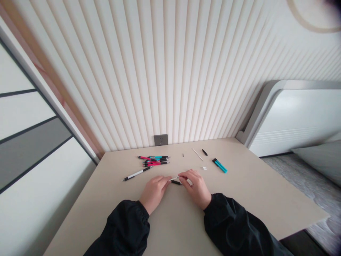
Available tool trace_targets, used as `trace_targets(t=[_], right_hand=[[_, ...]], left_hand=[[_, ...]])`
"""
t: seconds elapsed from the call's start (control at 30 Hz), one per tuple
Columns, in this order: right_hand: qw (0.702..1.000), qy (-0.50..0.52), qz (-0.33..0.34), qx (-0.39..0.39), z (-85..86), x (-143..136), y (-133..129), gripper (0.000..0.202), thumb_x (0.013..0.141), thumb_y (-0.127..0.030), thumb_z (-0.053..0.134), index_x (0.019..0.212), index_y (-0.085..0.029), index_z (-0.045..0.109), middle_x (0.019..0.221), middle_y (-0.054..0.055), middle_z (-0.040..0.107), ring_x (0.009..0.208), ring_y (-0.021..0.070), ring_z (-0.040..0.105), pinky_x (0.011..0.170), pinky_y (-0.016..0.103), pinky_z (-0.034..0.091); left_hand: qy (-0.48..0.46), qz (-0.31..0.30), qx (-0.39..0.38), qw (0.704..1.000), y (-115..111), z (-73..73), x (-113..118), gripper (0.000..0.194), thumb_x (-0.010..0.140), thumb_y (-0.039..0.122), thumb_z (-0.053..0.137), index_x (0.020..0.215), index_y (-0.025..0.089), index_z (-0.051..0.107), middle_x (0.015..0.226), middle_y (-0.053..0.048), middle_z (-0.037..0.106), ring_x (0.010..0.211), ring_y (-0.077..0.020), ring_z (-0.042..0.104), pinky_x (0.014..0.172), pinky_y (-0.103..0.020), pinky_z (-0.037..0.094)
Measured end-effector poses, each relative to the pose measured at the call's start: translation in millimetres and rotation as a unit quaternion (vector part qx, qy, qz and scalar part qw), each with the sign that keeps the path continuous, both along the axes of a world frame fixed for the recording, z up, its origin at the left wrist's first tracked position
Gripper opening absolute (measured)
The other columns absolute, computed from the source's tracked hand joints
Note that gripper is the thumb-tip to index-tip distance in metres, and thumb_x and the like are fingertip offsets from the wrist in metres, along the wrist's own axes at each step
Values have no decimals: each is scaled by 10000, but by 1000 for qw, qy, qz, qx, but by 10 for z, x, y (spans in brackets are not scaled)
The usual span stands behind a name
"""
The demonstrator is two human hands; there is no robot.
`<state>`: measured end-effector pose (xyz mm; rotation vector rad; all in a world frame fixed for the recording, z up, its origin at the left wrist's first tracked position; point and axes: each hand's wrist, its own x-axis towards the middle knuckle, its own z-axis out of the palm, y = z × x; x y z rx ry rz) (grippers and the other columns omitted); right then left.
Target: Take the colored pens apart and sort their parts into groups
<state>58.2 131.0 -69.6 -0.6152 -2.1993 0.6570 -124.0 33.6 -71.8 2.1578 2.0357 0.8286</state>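
A thin white rod, which looks like a pen refill [174, 179], spans the gap between my two hands. My left hand [156, 192] pinches its left end between thumb and fingers. At the other end, the fingertips of my right hand [196, 186] are closed on it. Just below the refill a black pen part [176, 182] lies on the table, its right end close to my right thumb. My right fingers partly cover whatever else is there. Left of my hands rests a white pen with black ends [135, 174].
Several red, teal and black pens [157, 164] lie in a bunch behind my left hand. Farther right are a small spring-like piece [183, 155], a thin white stick [197, 154], a black grip [204, 152], small clear bits [204, 168] and teal pen barrels [220, 166]. A ribbed wall [170, 71] bounds the table [253, 185].
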Motion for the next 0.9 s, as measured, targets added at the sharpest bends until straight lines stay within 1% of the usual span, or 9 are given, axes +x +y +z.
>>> trace_targets(t=[0.1,0.23,0.33,0.43,0.5,0.6,0.67,0.77,0.9], right_hand=[[1000,-17,17,15,-7,-6,-6,196,929,-321,503,895,-226,671,803,40,672,776,185,587,762,330,447],[999,-13,16,32,3,27,35,226,938,-331,484,889,-222,676,804,49,680,772,185,597,747,324,452],[999,23,-33,32,31,111,189,240,935,-343,484,901,-205,678,848,67,691,809,194,608,773,332,458],[994,26,-107,-2,107,179,503,260,924,-358,478,917,-192,678,867,67,702,800,192,622,741,312,472],[991,-45,-121,-29,195,169,767,253,909,-354,486,919,-199,685,863,48,711,754,178,631,698,286,473],[971,-231,-65,-17,329,49,1134,219,907,-280,485,977,-222,684,898,22,714,831,153,639,761,250,454],[959,-277,-54,-14,370,-80,1305,198,870,-255,549,1017,-240,681,885,13,714,842,153,640,764,241,445],[945,-315,-80,-9,327,-284,1422,183,841,-249,586,987,-228,694,883,45,707,866,188,635,767,272,437],[929,-348,-123,-11,175,-453,1421,169,860,-236,551,900,-185,708,893,97,696,881,213,630,761,292,429]], left_hand=[[-1,-10,6,1000,-3,-4,2,280,955,259,417,1069,205,666,871,-68,687,837,-199,647,775,-310,508],[-18,-6,4,1000,-3,-22,-13,279,957,265,411,1067,206,661,874,-65,684,836,-197,643,770,-309,504],[-35,20,-2,999,3,-27,-15,281,964,282,391,1029,204,653,897,-61,684,846,-196,637,782,-310,492],[-38,44,-11,998,10,-16,-4,299,971,315,366,953,203,642,898,-56,677,846,-195,630,773,-300,477],[-36,45,-15,998,11,-5,1,322,976,336,345,913,205,631,866,-51,669,827,-191,627,755,-289,469],[-34,43,-18,998,7,3,-3,349,978,357,327,875,208,625,835,-46,660,805,-190,624,733,-283,460],[-36,43,-19,998,3,3,-12,351,976,361,330,869,206,626,848,-49,663,807,-193,622,729,-288,456],[-41,36,-22,998,-1,-1,-22,352,974,360,332,867,201,627,868,-56,666,813,-195,618,729,-293,453],[-34,35,-29,998,-7,-11,-21,373,980,361,310,847,195,617,840,-51,656,803,-193,609,726,-290,448]])
